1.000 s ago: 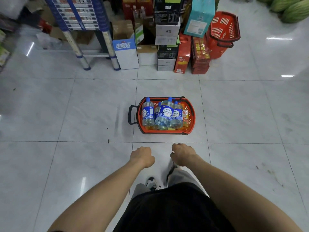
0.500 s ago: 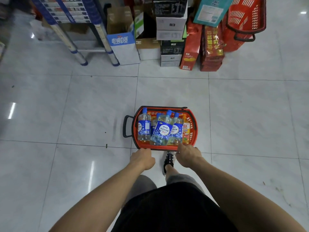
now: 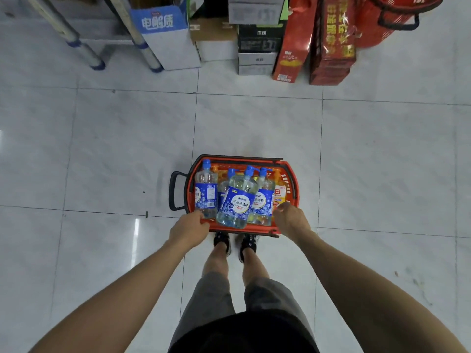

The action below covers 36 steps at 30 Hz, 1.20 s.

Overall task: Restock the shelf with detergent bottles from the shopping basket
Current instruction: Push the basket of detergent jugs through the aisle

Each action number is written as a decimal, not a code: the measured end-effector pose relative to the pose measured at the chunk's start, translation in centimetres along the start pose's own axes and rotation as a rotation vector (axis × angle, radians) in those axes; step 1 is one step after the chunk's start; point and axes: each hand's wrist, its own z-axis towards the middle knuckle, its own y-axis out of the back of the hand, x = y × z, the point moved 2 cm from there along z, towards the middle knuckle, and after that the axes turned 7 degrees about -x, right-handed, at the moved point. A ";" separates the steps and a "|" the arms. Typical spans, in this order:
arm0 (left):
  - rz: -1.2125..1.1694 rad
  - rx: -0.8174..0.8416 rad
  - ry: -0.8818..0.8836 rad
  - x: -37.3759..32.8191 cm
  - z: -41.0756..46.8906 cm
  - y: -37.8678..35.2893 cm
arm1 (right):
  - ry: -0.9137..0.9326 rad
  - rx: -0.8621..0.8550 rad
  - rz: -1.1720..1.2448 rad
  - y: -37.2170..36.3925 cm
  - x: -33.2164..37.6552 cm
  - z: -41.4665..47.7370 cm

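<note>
Head cam: I see red shopping basket [image 3: 293, 179] on tiled floor [image 3: 102, 149], just ahead of person's shoes [image 3: 222, 242]. Detergent bottles [image 3: 235, 202] w/ blue labels & caps stand packed inside, orange bottle [image 3: 279, 197] at right end. L hand [image 3: 188, 229]: fingers curled on near-left rim. R hand [image 3: 290, 220]: fingers curled over near-right rim. Cartons [image 3: 257, 47] & red gift boxes [image 3: 331, 47] well beyond.

The person wears a black top [image 3: 242, 335], loose grey shorts [image 3: 211, 296] reaching the knee and black trainers [image 3: 222, 242] with some white on them, with shins [image 3: 216, 261] and forearms [image 3: 132, 284] bare down to the left hand [image 3: 188, 228] and right hand [image 3: 291, 221].
</note>
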 end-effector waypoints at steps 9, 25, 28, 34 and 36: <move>-0.447 -0.092 0.344 4.4 12.9 -1.9 | -0.406 -0.072 0.516 -3.1 -3.8 10.7; -0.618 -0.227 0.611 7.6 27.5 -7.2 | -0.528 -0.280 0.418 -8.0 -6.6 22.6; -0.603 -0.221 0.607 8.4 28.4 -8.2 | -0.544 -0.290 0.392 -8.3 -7.2 23.5; -0.573 -0.254 0.530 9.6 29.4 -10.1 | -0.584 -0.255 0.486 -8.9 -8.4 25.0; -0.620 -0.299 0.535 9.6 29.7 -10.8 | -0.571 -0.251 0.489 -9.1 -9.1 25.6</move>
